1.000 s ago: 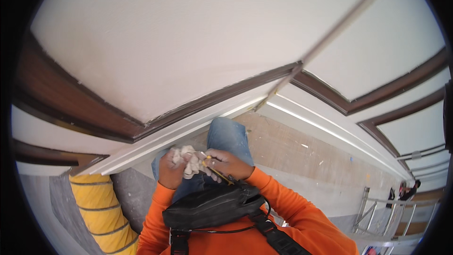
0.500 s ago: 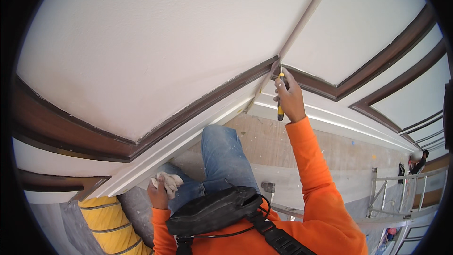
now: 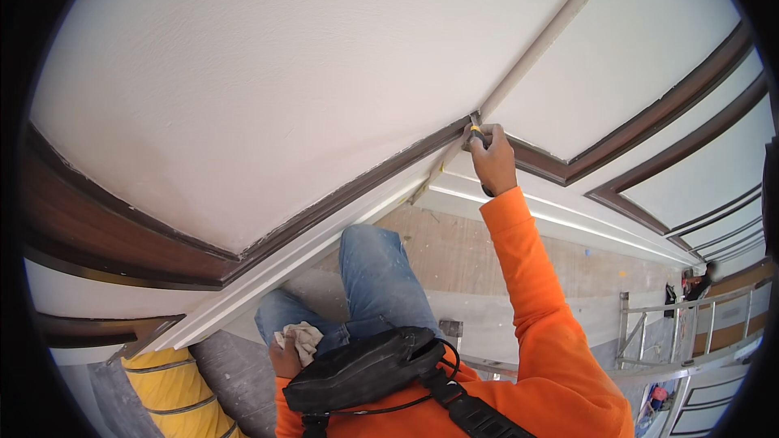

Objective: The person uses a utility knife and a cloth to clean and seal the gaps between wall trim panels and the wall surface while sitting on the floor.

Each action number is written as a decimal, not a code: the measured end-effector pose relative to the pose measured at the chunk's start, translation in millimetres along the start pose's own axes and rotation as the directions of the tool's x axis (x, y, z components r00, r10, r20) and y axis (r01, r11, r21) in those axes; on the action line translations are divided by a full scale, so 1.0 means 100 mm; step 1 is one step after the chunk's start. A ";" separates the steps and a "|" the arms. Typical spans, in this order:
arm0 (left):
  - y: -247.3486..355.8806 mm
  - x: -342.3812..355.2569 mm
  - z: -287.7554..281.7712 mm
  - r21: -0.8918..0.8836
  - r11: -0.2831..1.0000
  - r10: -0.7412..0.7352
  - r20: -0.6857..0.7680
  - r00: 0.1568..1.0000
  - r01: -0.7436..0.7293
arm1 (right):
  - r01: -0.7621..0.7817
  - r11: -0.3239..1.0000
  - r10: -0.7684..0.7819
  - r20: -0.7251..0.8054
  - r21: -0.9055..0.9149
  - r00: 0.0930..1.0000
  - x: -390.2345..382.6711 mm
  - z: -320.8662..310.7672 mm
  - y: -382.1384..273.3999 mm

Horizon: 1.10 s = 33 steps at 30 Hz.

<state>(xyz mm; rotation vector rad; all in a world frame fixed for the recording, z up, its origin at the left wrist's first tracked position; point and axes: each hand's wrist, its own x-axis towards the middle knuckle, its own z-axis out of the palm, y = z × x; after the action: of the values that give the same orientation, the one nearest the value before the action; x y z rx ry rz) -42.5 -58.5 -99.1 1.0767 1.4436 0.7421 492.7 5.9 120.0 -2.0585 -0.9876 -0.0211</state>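
Observation:
My right hand (image 3: 496, 165) is closed round a slim hand tool (image 3: 475, 129) with a yellow-and-black handle and a short metal blade. Its tip touches the dark brown wood moulding (image 3: 442, 136) where it meets the inside corner of the white wall (image 3: 268, 73). Fingers cover most of the handle, and I cannot tell the exact kind of tool. Low on the left, my left hand (image 3: 284, 358) grips a crumpled off-white rag (image 3: 301, 341) beside my thigh. The bag at my waist hides part of that arm.
A white baseboard (image 3: 243, 296) runs below the moulding. A yellow ribbed duct (image 3: 174, 393) lies at lower left. To the right stand a metal ladder or scaffold frame (image 3: 669, 328) and, farther off, a person in dark clothing (image 3: 690, 285). A black bag (image 3: 365, 369) hangs at my waist.
My right hand has moved slightly left and tilted, bringing the blade to the moulding's end at the corner. My left hand with the rag has shifted a little right and down.

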 end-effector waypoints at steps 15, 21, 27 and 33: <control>-0.42 0.18 -0.22 -0.091 0.996 -0.005 -0.025 1.000 0.002 | -0.081 0.992 0.070 0.119 0.096 0.990 0.17 -0.18 0.09; -0.33 0.13 -0.23 -0.126 0.992 -0.020 -0.017 1.000 0.017 | -0.035 0.997 0.024 0.154 0.072 0.988 0.21 -0.23 0.07; -0.38 0.13 -0.23 -0.126 0.992 -0.014 -0.046 0.999 0.008 | 0.024 0.998 -0.031 0.109 0.061 0.994 0.13 -0.24 -0.05; -0.24 0.18 -0.39 0.053 0.991 0.133 -0.233 0.963 -0.124 | -0.053 0.995 0.050 0.036 0.086 0.998 0.05 -0.15 0.11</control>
<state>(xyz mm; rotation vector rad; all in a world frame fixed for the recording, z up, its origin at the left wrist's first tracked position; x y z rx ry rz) -84.5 -46.6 -121.7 1.1487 1.6048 0.9655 507.5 -4.9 124.1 -2.0098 -0.9394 0.0823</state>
